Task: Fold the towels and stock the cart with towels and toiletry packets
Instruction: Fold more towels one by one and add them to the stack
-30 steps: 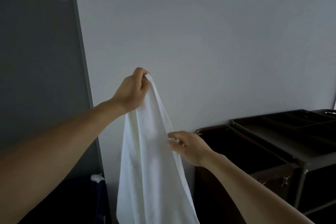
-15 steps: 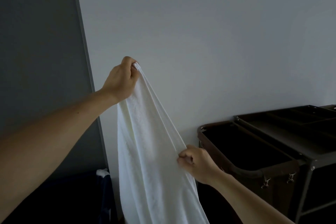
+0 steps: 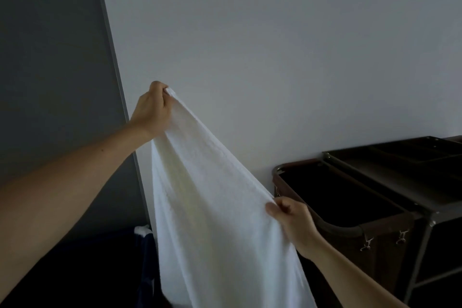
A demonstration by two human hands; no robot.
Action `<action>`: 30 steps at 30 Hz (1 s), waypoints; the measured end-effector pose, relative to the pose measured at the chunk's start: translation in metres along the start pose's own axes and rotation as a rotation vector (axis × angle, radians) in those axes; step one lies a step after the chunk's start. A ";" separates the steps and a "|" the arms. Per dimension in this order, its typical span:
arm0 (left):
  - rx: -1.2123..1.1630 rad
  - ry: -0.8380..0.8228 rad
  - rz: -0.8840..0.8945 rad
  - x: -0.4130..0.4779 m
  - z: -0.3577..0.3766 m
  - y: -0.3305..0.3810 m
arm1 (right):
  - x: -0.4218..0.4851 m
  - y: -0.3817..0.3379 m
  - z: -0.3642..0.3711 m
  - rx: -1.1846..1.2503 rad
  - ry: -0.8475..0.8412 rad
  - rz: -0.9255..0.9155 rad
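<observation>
While one white towel hangs in mid-air before a pale wall, a person's two bare hands hold it by its upper edge. The left hand is raised higher, its fingers curled tight round one top corner of the cloth, which bunches out above the knuckles. The right hand sits lower and further right, thumb and bent fingers pinching the same edge further along. The hands are well apart, and the edge runs taut on a slant between them, from the upper left down to the lower right. Below that line the towel falls in long loose folds and passes out of the bottom of the view. Both forearms are bare.

One dark cart stands against the wall at the right, just beside the right hand. At its left end hangs one open brown linen bag, fastened to the cart's frame by two metal clips. One divided tray sits on the cart's top, near its back edge.

One grey panel fills the left side, next to the wall. At its foot, just left of the towel, a small white scrap, possibly more cloth, rests on something dark blue that is too dim to identify.
</observation>
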State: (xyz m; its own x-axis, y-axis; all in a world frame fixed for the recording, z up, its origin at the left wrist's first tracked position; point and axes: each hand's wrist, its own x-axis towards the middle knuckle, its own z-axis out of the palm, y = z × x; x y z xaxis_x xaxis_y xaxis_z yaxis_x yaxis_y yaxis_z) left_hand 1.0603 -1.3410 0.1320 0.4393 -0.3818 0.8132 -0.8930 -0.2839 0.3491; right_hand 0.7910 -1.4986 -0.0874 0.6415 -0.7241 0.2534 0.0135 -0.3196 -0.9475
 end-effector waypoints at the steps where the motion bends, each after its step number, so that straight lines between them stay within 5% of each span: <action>1: 0.002 -0.030 -0.046 -0.001 0.003 -0.005 | -0.001 -0.003 -0.005 0.017 0.004 0.010; 5: -0.034 -0.124 -0.156 -0.003 0.013 -0.012 | -0.007 0.001 -0.012 -0.063 0.037 0.013; 14: -0.020 0.030 -0.121 0.000 0.017 0.003 | -0.021 0.018 -0.016 -0.265 0.129 -0.044; 19: -0.040 -0.179 -0.060 -0.004 0.014 0.005 | -0.031 0.039 -0.019 -0.262 0.175 0.041; 30: -0.466 -0.395 -0.326 -0.012 0.017 -0.035 | -0.023 0.039 -0.032 -0.130 0.253 0.113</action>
State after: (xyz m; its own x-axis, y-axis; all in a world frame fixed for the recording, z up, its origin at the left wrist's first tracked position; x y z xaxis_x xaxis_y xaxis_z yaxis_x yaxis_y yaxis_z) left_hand 1.0880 -1.3414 0.1019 0.6161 -0.6577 0.4333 -0.6193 -0.0646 0.7825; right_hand 0.7521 -1.5143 -0.1243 0.4213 -0.8836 0.2044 -0.1554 -0.2924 -0.9436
